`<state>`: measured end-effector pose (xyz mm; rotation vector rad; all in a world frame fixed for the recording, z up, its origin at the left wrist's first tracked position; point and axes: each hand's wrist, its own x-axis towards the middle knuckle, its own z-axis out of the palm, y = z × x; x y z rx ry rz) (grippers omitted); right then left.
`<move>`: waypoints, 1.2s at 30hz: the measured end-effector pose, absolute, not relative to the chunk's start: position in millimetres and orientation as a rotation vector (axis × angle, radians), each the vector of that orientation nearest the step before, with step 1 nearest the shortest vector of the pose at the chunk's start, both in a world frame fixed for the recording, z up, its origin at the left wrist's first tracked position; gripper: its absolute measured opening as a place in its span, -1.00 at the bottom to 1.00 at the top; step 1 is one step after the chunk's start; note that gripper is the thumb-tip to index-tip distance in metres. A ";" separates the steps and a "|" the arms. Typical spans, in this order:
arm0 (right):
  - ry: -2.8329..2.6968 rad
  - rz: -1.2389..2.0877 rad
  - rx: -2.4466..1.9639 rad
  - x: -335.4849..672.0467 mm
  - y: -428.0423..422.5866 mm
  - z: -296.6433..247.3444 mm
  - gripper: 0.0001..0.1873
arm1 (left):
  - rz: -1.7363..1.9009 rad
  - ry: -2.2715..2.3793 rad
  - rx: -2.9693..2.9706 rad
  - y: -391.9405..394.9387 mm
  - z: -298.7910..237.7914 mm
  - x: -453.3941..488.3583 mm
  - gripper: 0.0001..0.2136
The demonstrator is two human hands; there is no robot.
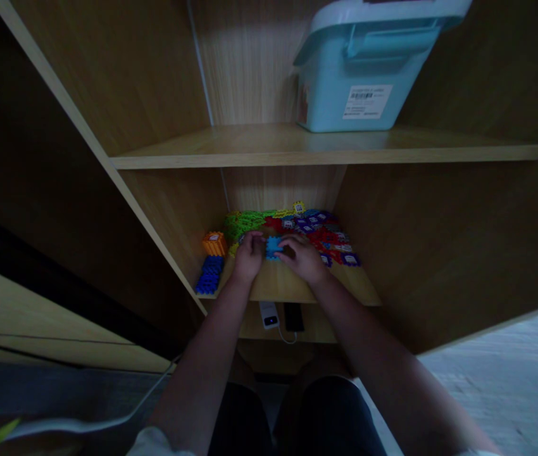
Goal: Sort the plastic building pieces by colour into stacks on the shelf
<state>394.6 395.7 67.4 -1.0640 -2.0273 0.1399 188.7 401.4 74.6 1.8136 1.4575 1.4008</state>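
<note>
Farthest left of the light-blue piece [273,248], and a little nearer the person, is one cluster of dark-blue pieces [209,274]; they merge too much to count singly. Just behind that cluster, also left of the light-blue piece, sits one orange block [214,244] with a pale mark on top. Green pieces [245,221] lie in one overlapping heap behind and left of the light-blue piece, their number not readable. The left hand [249,254], one of two hands, is right beside the light-blue piece's left edge, fingers curled; whether they touch it I cannot tell.

The light-blue piece itself, one visible, is between the hands above the lower shelf [288,284]. Below it and nearer the person are one white device [268,315] with a small display and, right of that, one black device [294,316], with one white cable [288,341] looping between them. Behind the light-blue piece and to its right is one yellow piece [299,207] with a white grid.

The right hand [304,258] pinches the light-blue piece's right edge between thumb and finger. Beyond it, right of the light-blue piece, spread many red pieces [326,238] and several purple pieces [350,259], overlapping. One teal bin [326,95] stands above and right of the light-blue piece.
</note>
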 end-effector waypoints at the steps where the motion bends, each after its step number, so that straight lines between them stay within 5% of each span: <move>1: -2.026 0.147 -1.095 395.5 396.7 66.8 -0.86 | 1.409 1.475 1.786 403.2 73.2 187.9 -0.76; 36: -2.065 0.201 -1.131 397.1 399.7 58.4 -0.85 | 1.152 1.719 1.854 398.9 79.7 193.4 -0.77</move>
